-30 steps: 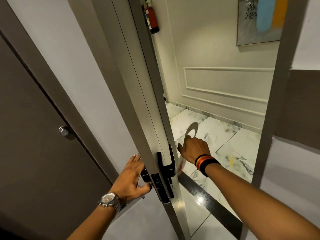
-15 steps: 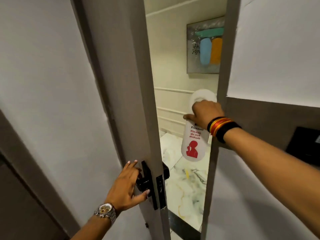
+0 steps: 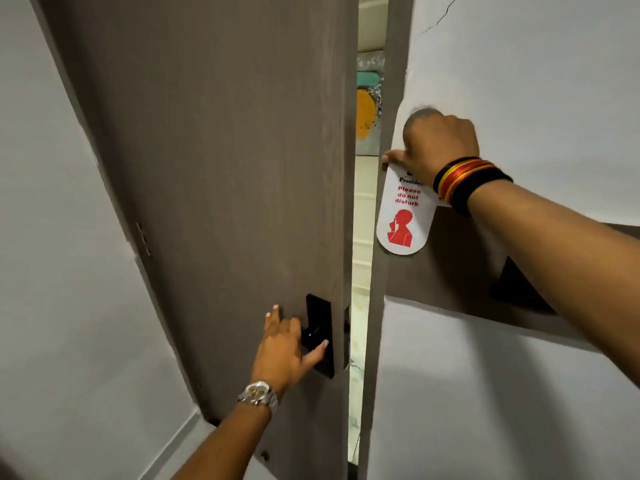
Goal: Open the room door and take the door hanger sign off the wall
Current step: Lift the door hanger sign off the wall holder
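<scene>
The brown room door (image 3: 214, 168) stands nearly closed, with only a narrow gap at its right edge. My left hand (image 3: 287, 344) rests on the black door handle (image 3: 317, 336), thumb hooked over the lever and fingers spread on the door. My right hand (image 3: 434, 143) grips the top of a white door hanger sign (image 3: 401, 223) printed in red with "Please do not disturb" and a shushing figure. The sign hangs in front of the door frame (image 3: 379, 289) and the wall to its right. Its top loop is hidden behind my hand.
A grey wall (image 3: 519, 81) with a brown band (image 3: 450, 271) fills the right side. A black panel (image 3: 516, 289) sits on that band behind my forearm. Through the gap I see a colourful painting (image 3: 369, 109) and marble floor. A light wall stands at the left.
The door has swung much further toward closed, narrowing the gap. My right hand has carried the sign from the doorway to in front of the frame and wall. My left hand stays on the handle.
</scene>
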Available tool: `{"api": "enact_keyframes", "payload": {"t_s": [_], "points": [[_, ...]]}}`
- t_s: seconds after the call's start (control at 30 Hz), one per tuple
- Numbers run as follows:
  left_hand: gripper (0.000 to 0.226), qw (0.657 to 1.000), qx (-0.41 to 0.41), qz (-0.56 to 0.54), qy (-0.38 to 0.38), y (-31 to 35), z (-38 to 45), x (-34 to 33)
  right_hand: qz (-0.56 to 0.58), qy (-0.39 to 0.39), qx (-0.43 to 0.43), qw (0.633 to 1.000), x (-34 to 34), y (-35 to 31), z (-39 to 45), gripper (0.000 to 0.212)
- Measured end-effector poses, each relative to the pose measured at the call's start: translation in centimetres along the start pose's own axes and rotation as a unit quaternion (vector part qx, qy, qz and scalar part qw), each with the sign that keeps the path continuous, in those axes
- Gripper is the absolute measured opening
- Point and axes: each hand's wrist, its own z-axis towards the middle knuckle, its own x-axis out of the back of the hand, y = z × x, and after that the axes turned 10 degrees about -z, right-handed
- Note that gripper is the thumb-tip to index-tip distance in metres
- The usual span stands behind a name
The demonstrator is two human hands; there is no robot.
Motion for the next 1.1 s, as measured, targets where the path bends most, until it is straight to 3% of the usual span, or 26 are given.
{"api": "enact_keyframes", "payload": {"t_s": [0.2, 0.47, 1.1], "points": [[0.074, 0.999, 0.002, 0.047, -0.011, 2.0, 4.5, -2.6, 0.001, -0.019, -0.007, 1.000, -1.1, 0.8, 0.3, 0.063], [0.073, 0.998, 0.051, -0.010, -0.021, 3.4, 7.2, -4.9, -0.009, -0.013, -0.003, 1.000, -1.8, 1.1, 0.6, 0.064], [0.076, 0.997, 0.066, 0.017, -0.046, 4.7, 11.0, -7.1, -0.043, -0.020, -0.006, 0.999, -1.9, 0.9, 0.8, 0.065]]}}
